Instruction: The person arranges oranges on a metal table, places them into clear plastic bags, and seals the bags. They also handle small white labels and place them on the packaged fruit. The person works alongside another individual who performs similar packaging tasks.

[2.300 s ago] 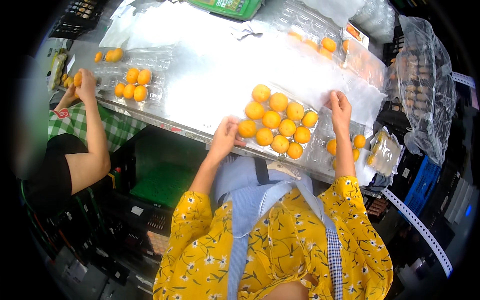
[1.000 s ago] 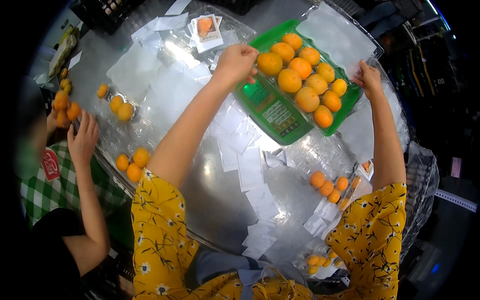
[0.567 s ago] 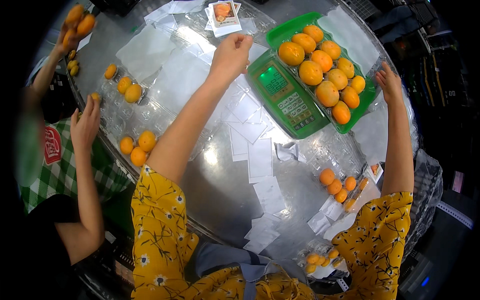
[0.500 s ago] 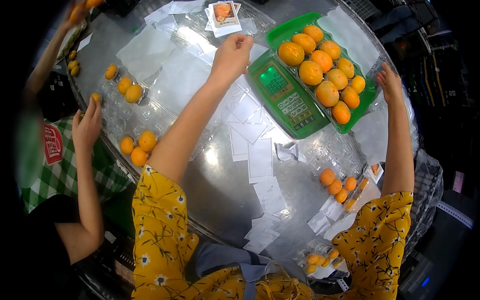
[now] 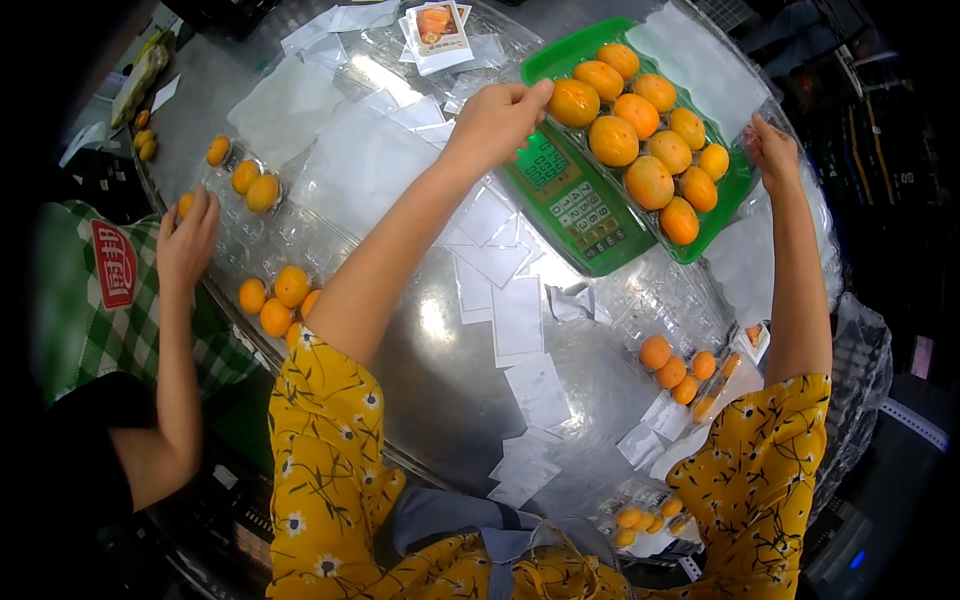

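A clear plastic tray (image 5: pixel 622 172) filled with round orange-yellow fruits (image 5: pixel 614 141) rests on or just above the green platform (image 5: pixel 722 215) of a digital scale (image 5: pixel 583 218). My left hand (image 5: pixel 497 125) is closed, thumb and fingers pinching the tray's left corner beside the largest fruit. On the opposite side my right hand (image 5: pixel 774 152) is closed too, its fingertips at the tray's right edge. The thin clear rim is hard to make out at both grips. Green digits glow on the scale's display, next to my left hand.
Loose white cards (image 5: pixel 517 320) lie across the metal table (image 5: pixel 430 370). Printed fruit cards (image 5: pixel 437 38) are stacked at the far side. Partly filled trays hold fruits (image 5: pixel 276 318) at left and fruits (image 5: pixel 670 373) at right. A co-worker's hand (image 5: pixel 187 238) touches a fruit at left.
My left hand has moved right to the tray's corner. My right hand's fingers have closed at its right edge. The co-worker's other hand, with fruit, has left the view at far left.
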Tool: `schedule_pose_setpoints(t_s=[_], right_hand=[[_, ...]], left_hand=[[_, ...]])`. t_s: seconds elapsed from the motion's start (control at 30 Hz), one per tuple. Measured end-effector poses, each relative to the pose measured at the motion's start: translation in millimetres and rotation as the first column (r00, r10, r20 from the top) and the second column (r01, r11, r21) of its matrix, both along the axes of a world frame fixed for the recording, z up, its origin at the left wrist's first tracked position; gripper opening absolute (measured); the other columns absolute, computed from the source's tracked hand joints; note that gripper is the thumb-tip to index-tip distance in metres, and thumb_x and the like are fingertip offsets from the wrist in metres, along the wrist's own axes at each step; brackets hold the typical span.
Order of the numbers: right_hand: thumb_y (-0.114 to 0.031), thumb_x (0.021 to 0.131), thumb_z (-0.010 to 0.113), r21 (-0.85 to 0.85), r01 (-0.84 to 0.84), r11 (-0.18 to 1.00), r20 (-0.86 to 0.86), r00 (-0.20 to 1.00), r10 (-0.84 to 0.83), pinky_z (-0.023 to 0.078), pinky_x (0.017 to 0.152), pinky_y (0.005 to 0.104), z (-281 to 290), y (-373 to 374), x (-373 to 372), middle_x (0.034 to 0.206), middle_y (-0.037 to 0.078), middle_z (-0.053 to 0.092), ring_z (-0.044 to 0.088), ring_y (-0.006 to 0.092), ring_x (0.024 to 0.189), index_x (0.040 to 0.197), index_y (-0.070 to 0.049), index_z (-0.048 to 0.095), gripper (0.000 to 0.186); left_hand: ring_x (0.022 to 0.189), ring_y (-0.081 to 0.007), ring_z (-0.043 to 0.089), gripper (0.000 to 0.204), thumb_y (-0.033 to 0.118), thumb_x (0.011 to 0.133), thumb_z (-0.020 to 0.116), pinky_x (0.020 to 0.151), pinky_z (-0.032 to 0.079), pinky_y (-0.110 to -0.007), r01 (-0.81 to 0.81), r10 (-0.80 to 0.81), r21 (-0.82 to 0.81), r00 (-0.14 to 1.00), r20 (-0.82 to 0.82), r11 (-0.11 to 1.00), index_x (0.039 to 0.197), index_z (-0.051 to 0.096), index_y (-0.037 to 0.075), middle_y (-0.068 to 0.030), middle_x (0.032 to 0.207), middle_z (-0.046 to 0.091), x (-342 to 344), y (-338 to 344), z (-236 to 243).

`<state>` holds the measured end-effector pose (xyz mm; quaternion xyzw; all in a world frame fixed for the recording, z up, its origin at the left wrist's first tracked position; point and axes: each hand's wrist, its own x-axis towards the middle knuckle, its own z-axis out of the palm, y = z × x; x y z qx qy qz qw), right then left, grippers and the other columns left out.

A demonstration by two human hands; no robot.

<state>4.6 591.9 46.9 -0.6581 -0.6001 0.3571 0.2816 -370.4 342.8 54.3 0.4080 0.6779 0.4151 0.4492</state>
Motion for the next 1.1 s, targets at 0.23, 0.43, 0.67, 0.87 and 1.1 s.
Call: schedule_pose_setpoints(t_s=[0.23,0.43,0.67,0.87,1.1], right_hand=[[-0.029,0.088,0.066,0.112,0.042,0.993,-0.267,0.964,-0.01,0.032,0.051,0.0218,50.5,-39.6,-44.1,0.062,-0.003,0.046,0.041,0.0069,0.054,0.071,-0.009,0.055,0.028],[-0.027,0.089,0.064,0.148,0.088,0.985,-0.415,0.909,-0.018,0.028,0.051,0.0227,130.5,-90.0,-55.8,0.059,-0.003,0.042,0.035,0.0073,0.053,0.072,-0.007,0.055,0.028],[-0.028,0.089,0.063,0.165,-0.053,0.985,-0.27,0.958,0.097,0.028,0.05,0.0236,167.1,-205.3,-7.4,0.06,-0.001,0.042,0.035,0.009,0.054,0.071,-0.01,0.057,0.026],[-0.032,0.09,0.063,0.036,-0.133,0.99,-0.194,0.971,0.137,0.026,0.05,0.0196,113.3,-331.5,49.7,0.06,-0.008,0.04,0.034,0.0033,0.055,0.07,-0.009,0.058,0.031],[-0.033,0.091,0.062,-0.139,-0.153,0.978,-0.228,0.966,0.118,0.028,0.05,0.0224,23.9,-419.1,115.6,0.06,-0.004,0.043,0.036,0.0053,0.055,0.067,-0.007,0.056,0.036]], left_hand=[[0.054,-0.0112,0.051,0.035,0.032,0.091,0.053,0.047,0.043,-0.026,-0.092,0.067,0.112,0.975,0.21,0.989,0.071,0.052,0.005,-0.001,0.062,0.048,15.6,4.3,7.4],[0.051,-0.0126,0.049,0.034,0.028,0.093,0.051,0.045,0.04,-0.026,-0.162,0.107,0.188,0.956,0.273,0.969,0.069,0.049,0.005,-0.0011,0.06,0.045,23.2,-30.9,46.5],[0.046,-0.0128,0.046,0.035,0.028,0.096,0.05,0.041,0.037,-0.025,-0.17,0.082,0.154,0.885,0.457,0.973,0.067,0.045,0.007,-0.001,0.059,0.042,65.1,-169.7,78.9],[0.048,-0.01,0.049,0.033,0.025,0.099,0.045,0.044,0.041,-0.024,-0.112,0.132,-0.07,0.86,0.493,0.991,0.072,0.048,0.005,-0.0013,0.057,0.045,138.9,-314.6,23.2],[0.05,-0.0101,0.052,0.032,0.025,0.098,0.046,0.044,0.043,-0.024,0.089,0.041,-0.291,0.91,0.413,0.953,0.075,0.05,0.003,-0.0029,0.059,0.049,205.6,-397.9,-49.8]])
